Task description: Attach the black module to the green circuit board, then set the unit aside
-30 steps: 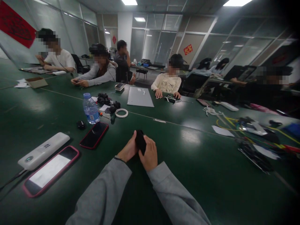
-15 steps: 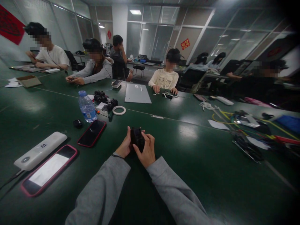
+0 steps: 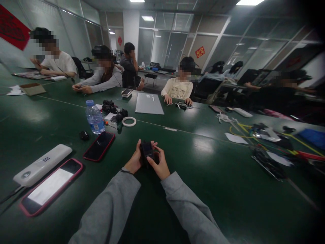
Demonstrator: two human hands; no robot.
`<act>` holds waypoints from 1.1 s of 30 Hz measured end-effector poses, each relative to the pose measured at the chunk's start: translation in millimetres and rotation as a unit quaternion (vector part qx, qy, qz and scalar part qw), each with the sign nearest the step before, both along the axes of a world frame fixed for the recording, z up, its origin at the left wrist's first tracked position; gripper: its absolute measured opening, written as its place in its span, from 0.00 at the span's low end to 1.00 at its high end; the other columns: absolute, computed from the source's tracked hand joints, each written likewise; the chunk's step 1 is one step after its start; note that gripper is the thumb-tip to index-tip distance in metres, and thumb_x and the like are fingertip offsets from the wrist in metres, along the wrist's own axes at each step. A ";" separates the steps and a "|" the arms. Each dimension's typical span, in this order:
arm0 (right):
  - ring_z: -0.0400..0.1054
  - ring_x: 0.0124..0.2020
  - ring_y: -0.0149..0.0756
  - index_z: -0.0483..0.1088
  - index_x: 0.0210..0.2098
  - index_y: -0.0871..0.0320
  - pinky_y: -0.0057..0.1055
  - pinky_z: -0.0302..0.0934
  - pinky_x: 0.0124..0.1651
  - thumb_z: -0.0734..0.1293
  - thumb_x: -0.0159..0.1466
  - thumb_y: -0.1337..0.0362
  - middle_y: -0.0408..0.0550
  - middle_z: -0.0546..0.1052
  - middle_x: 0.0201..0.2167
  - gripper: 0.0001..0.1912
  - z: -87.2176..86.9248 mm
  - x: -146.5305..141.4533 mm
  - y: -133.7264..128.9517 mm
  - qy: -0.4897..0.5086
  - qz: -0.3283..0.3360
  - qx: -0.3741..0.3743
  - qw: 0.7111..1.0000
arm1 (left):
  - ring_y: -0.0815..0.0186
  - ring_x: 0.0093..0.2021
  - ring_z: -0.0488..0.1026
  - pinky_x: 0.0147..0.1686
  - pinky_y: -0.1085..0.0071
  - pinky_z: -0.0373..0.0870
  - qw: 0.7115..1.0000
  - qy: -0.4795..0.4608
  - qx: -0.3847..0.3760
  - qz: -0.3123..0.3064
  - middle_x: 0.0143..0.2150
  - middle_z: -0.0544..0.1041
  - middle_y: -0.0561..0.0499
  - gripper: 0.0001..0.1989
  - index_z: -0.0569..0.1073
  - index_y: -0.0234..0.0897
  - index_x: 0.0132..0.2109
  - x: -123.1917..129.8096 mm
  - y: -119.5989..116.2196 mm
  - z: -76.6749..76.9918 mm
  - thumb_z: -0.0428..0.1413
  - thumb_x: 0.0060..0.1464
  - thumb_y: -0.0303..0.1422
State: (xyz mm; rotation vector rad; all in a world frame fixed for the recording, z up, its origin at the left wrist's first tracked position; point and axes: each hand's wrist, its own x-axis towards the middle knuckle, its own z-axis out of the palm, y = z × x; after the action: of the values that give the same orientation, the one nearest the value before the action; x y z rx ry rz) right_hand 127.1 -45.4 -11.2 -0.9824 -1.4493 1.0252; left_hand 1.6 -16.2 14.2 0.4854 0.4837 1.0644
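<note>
Between my hands, above the green table (image 3: 193, 189), is a small black boxy device (image 3: 147, 150) with what looks like a dark screen facing me. My left hand (image 3: 135, 159) wraps its left side, thumb along the edge. My right hand (image 3: 160, 164) grips it from the right, with the thumb on the lower front and the fingers curled by the far side. Parts of the device are covered by my fingers, and its exact kind is unclear. Nearest on the left lies a dark phone in a red case (image 3: 99, 146).
Left of me are a lit phone (image 3: 52, 186), a white power bank (image 3: 43, 165), a small black case (image 3: 84, 135) and a water bottle (image 3: 95, 118). Beyond lie a white tape roll (image 3: 129, 121) and a grey laptop (image 3: 149, 103). Tangled cables (image 3: 266, 132) spread at right. Several people sit around.
The device has turned so that its screen side faces me more. My right thumb has shifted onto its lower front and the right fingers have moved. The head view has tilted slightly up.
</note>
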 end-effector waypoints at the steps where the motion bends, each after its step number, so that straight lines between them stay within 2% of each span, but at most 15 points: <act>1: 0.66 0.43 0.40 0.52 0.56 0.57 0.38 0.61 0.48 0.69 0.57 0.53 0.51 0.69 0.41 0.34 1.0 0.5 0.3 0.018 0.011 -0.014 1.000 | 0.56 0.55 0.66 0.55 0.60 0.59 1.000 0.001 0.000 -0.003 0.56 0.69 0.41 0.34 0.70 0.32 0.52 -0.1 0.4 -1.3 0.41 0.54 0.55; 8: 0.66 0.45 0.40 0.55 0.52 0.57 0.38 0.61 0.49 0.71 0.55 0.55 0.50 0.70 0.42 0.31 4.0 4.4 3.9 0.103 0.066 -0.073 0.990 | 0.55 0.52 0.69 0.53 0.60 0.62 1.000 0.011 0.006 -0.018 0.53 0.71 0.40 0.34 0.71 0.32 0.50 0.3 1.5 -2.9 0.43 0.52 0.55; 14: 0.67 0.42 0.38 0.59 0.47 0.58 0.34 0.64 0.42 0.72 0.54 0.56 0.49 0.71 0.39 0.27 2.7 6.9 5.2 0.133 0.021 -0.084 0.987 | 0.54 0.49 0.70 0.49 0.61 0.65 0.998 0.069 0.002 -0.007 0.48 0.74 0.38 0.36 0.72 0.31 0.48 -1.0 3.4 -5.5 0.44 0.49 0.59; 16: 0.68 0.40 0.38 0.59 0.47 0.58 0.33 0.65 0.40 0.72 0.54 0.55 0.49 0.72 0.38 0.27 2.1 8.9 5.7 0.142 -0.002 -0.090 0.986 | 0.55 0.49 0.70 0.48 0.61 0.65 0.993 0.119 0.027 0.011 0.48 0.73 0.38 0.33 0.72 0.30 0.47 -3.3 3.1 -7.9 0.47 0.50 0.56; 19: 0.68 0.39 0.38 0.60 0.46 0.58 0.33 0.65 0.40 0.72 0.53 0.54 0.48 0.72 0.37 0.27 0.3 12.0 7.2 0.148 -0.040 -0.096 0.983 | 0.58 0.50 0.70 0.51 0.62 0.63 0.974 0.195 0.107 0.040 0.50 0.73 0.40 0.25 0.71 0.32 0.50 -6.9 0.9 -9.2 0.58 0.48 0.44; 22: 0.68 0.39 0.37 0.61 0.46 0.58 0.33 0.65 0.40 0.72 0.53 0.54 0.49 0.72 0.38 0.27 -1.6 13.5 8.6 0.154 -0.066 -0.102 0.981 | 0.59 0.51 0.69 0.53 0.61 0.61 0.953 0.244 0.169 0.055 0.51 0.72 0.41 0.27 0.69 0.33 0.51 -8.9 -2.1 -6.9 0.63 0.43 0.34; 27: 0.68 0.39 0.38 0.61 0.45 0.57 0.33 0.65 0.40 0.72 0.53 0.53 0.49 0.72 0.38 0.26 -3.9 14.0 9.2 0.142 -0.065 -0.103 0.982 | 0.59 0.50 0.69 0.52 0.60 0.62 0.940 0.281 0.188 0.048 0.50 0.72 0.40 0.30 0.68 0.34 0.53 -11.0 -4.9 -2.6 0.64 0.41 0.33; 33: 0.68 0.39 0.39 0.61 0.45 0.57 0.35 0.65 0.41 0.72 0.52 0.53 0.49 0.72 0.38 0.27 -3.9 15.4 9.5 0.142 -0.065 -0.114 0.981 | 0.61 0.45 0.71 0.49 0.61 0.64 0.930 0.319 0.177 0.045 0.45 0.74 0.42 0.31 0.67 0.34 0.53 -12.5 -4.9 -2.3 0.64 0.41 0.35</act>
State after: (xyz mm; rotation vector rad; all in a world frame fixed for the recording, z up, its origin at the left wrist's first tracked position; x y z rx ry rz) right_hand 142.6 -35.9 -15.2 -1.0316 -1.0371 1.1998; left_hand -10.9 -21.1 11.8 1.1561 0.8970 1.0741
